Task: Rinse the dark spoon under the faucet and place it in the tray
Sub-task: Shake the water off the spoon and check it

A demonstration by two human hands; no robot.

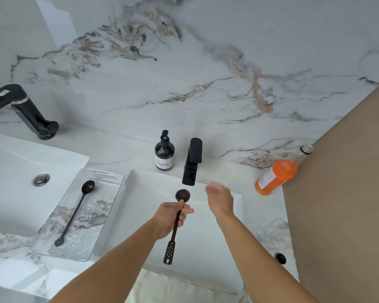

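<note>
Dark long-handled wooden spoon (177, 217) sits pinched mid-handle in the left hand (170, 218), bowl raised beneath the black faucet (192, 162) spout over the white basin (206, 248), ready for water. Right hand (219, 199), empty with loose fingers, hovers nearby, blurred. Clear plastic tray (105, 174) waits left.

Even, soft daylight fills the scene with faint shadows only, wide-angle distortion bends the marble wall (206, 73) at the edges, and motion blur smears the right hand (219, 199).
</note>
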